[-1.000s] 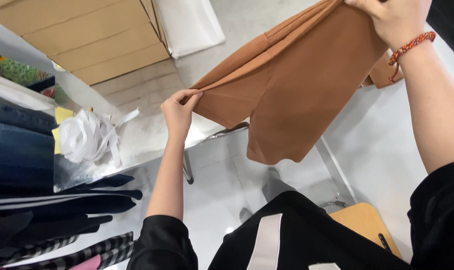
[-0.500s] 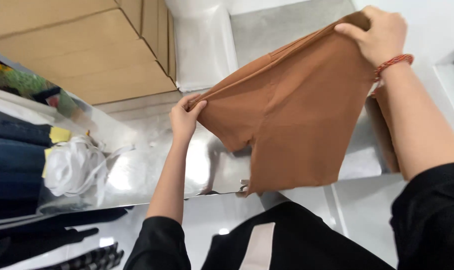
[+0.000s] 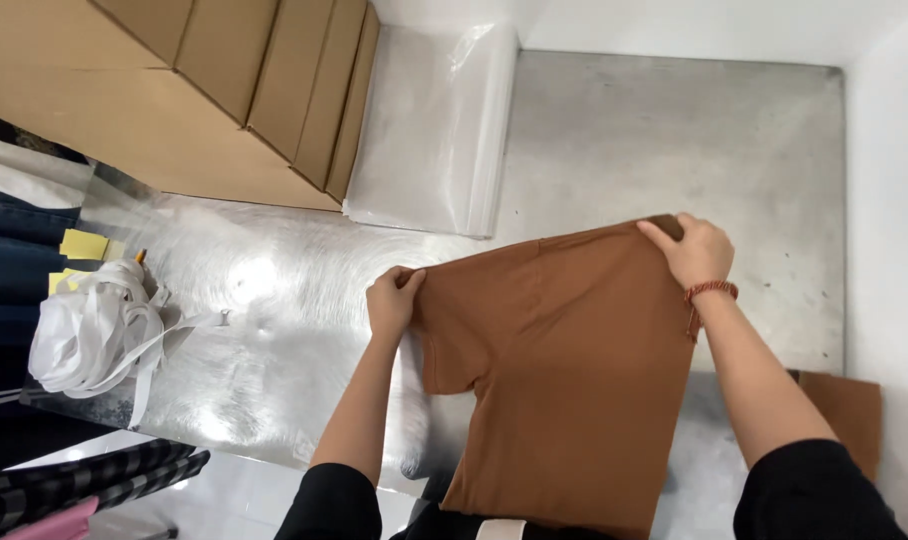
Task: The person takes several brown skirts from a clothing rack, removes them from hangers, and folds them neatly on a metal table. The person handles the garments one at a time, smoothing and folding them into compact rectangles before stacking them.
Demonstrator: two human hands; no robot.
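1. Head view: left hand (image 3: 392,300) and right hand (image 3: 696,250) each pinch a top corner of the brown garment (image 3: 564,370), spread over the steel table's (image 3: 624,130) near edge.
2. Step looks like laying flat; next needs lowering evenly, smoothing wrinkles.

Both arms reached forward, the left hand (image 3: 394,300) and right hand (image 3: 696,250) each closed in a pinching grip, knuckles up, well apart.

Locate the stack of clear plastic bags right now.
Head view, upper centre: the clear plastic bags lie flat on the metal table, right beside the cardboard boxes, beyond the brown garment.
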